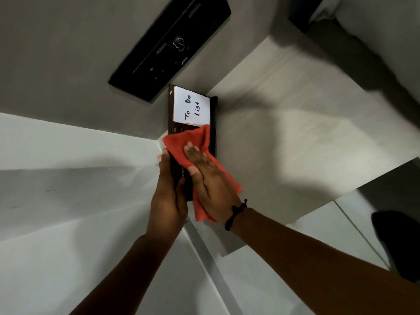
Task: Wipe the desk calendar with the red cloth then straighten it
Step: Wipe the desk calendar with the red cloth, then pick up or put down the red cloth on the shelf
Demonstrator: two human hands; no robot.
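Observation:
The desk calendar (171, 117) is a dark brown board standing on the light desk top (284, 133) against the wall. A white "To Do List" note (192, 105) covers its far half. My left hand (169, 189) grips the calendar's near end from the wall side. My right hand (209, 183) presses the red cloth (193, 139) flat against the calendar's face near its middle. The cloth hides most of the near half, and only the letters "DEC" show beside it.
A black wall-mounted panel (170, 44) hangs on the grey wall just beyond the calendar. The desk's edge runs close under my right wrist. A dark object (397, 244) sits on the floor at the right. I wear a black cord bracelet (236, 213).

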